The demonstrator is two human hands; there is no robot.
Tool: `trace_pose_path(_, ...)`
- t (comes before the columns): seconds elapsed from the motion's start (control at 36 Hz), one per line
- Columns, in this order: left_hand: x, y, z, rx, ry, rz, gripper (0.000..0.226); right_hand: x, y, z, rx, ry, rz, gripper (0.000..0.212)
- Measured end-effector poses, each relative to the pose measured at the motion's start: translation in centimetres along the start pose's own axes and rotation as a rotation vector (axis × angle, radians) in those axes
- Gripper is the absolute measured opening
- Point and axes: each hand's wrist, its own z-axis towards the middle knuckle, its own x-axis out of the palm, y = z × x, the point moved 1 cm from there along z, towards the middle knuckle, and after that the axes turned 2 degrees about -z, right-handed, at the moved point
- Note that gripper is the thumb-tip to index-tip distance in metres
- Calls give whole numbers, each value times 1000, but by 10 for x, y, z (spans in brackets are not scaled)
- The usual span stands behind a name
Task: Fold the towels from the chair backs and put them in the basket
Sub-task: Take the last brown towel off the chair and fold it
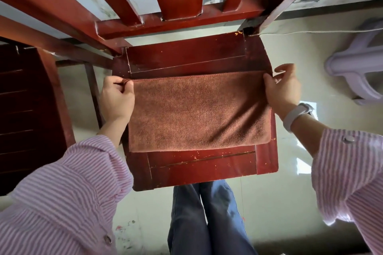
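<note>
On the far left stands a second dark wooden chair, close beside the red wooden chair being used as a folding surface. Over that chair's seat, the left hand pinches the far left corner of the brown terry towel, fingers curled round the doubled edge. The towel lies flat across the middle of the seat, apparently already folded at least once, its near edge rounded and square to the seat front. At its far right corner the right hand grips with thumb on top, the other fingers loosely raised; a pale wristband sits above the striped cuff.

This looks like mid-fold: the likely next move is to bring the far edge toward the near edge, or one side across, keeping the corners matched. Bare seat shows beyond and before the towel; the chair back's slats rise just behind, limiting lift there. To the right a lilac plastic stool sits well apart. No basket is in view.
</note>
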Motion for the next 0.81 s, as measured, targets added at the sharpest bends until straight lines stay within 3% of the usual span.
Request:
trace_pose_path(0.14,-12,7,1,-159,93,-151,39,-12,-3,3,248,164,362,43)
trace_pose_path(0.25,-18,18,-16,-162,194,-151,23,-19,-12,-9,335,209,413,36)
trace_pose_path(0.36,-16,35,-37,-160,215,-87,35,-12,-25,-44,152,151,24,30)
trace_pose_path(0.44,-10,40,-51,-64,168,30,34,-2,-33,-66,56,152,-198,29)
trace_pose_path(0.67,-2,46,-59,-61,41,117,27,-1,-41,-63,19,155,-153,27)
trace_pose_path(0.75,-5,39,-61,88,-23,120,30,-10,-35,-73,-106,23,-236,42)
trace_pose_path(0.81,-5,31,-65,233,-46,207,37,-12,-26,-81,-272,-75,-333,36)
